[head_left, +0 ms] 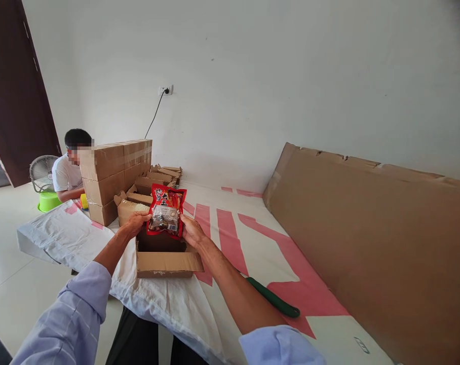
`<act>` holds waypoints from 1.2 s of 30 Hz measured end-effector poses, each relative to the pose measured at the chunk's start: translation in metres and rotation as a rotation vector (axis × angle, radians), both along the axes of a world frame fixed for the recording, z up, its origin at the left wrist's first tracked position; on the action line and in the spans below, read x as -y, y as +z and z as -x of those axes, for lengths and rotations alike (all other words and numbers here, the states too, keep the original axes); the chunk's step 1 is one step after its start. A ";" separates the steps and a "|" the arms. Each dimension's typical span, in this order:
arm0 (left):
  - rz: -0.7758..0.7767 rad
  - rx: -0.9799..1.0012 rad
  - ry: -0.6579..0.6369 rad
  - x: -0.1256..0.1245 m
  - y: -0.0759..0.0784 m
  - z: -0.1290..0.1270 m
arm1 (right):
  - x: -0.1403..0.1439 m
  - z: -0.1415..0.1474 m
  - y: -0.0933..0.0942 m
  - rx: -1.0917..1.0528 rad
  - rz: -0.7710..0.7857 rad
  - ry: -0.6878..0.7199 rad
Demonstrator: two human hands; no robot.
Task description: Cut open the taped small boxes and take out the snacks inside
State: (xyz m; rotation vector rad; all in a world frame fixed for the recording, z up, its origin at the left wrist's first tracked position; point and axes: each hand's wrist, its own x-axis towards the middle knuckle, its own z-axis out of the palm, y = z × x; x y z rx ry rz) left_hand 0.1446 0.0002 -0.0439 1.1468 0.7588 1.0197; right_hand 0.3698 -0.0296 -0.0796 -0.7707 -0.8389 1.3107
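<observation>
A red plastic food packet with a clear window and printed lettering is held up between my two hands. My left hand pinches its left edge, and my right hand grips the lower right edge. Directly beneath the packet is an open cardboard box with its front flap folded outward; its inside is dark and what it holds cannot be made out. Just behind my left hand sits another open carton with a pale filling. A dark green handle lies beside my right forearm.
Taped cardboard boxes are stacked at the left, with a person behind them. More open cartons stand near the wall. A large cardboard sheet leans at the right. A white and red cloth covers the table.
</observation>
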 end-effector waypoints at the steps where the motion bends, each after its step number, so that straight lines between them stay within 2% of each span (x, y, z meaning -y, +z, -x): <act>1: -0.002 -0.002 0.002 0.000 0.001 0.000 | 0.000 0.000 0.000 -0.001 -0.001 0.002; 6: -0.009 -0.023 0.002 0.000 0.006 -0.001 | 0.000 -0.001 0.004 -0.001 -0.011 0.018; 10: -0.029 -0.034 0.001 0.004 0.015 -0.004 | 0.002 -0.006 0.015 0.008 -0.036 0.028; 17: -0.128 -0.007 -0.038 0.026 0.049 -0.013 | 0.027 -0.025 0.039 0.003 -0.122 0.030; 20: -0.234 -0.067 -0.127 0.049 0.061 -0.015 | 0.043 -0.040 0.040 0.059 -0.156 -0.008; 22: -0.427 -0.242 -0.250 0.070 0.062 -0.011 | 0.053 -0.052 0.035 0.111 -0.155 -0.077; 24: -0.654 -0.560 -0.341 0.095 0.056 -0.006 | 0.060 -0.067 0.027 0.151 -0.137 -0.185; 25: -0.732 -0.757 -0.345 0.107 0.051 -0.003 | 0.062 -0.076 0.022 0.168 -0.128 -0.253; 28: -0.816 -1.217 -0.351 0.136 0.031 0.004 | 0.065 -0.104 0.005 0.210 -0.092 -0.494; 32: -0.828 -1.426 -0.337 0.148 0.016 0.005 | 0.067 -0.137 -0.018 0.296 0.003 -0.696; 36: -0.884 -1.453 -0.379 0.147 0.020 0.018 | 0.077 -0.153 -0.032 0.402 0.032 -0.721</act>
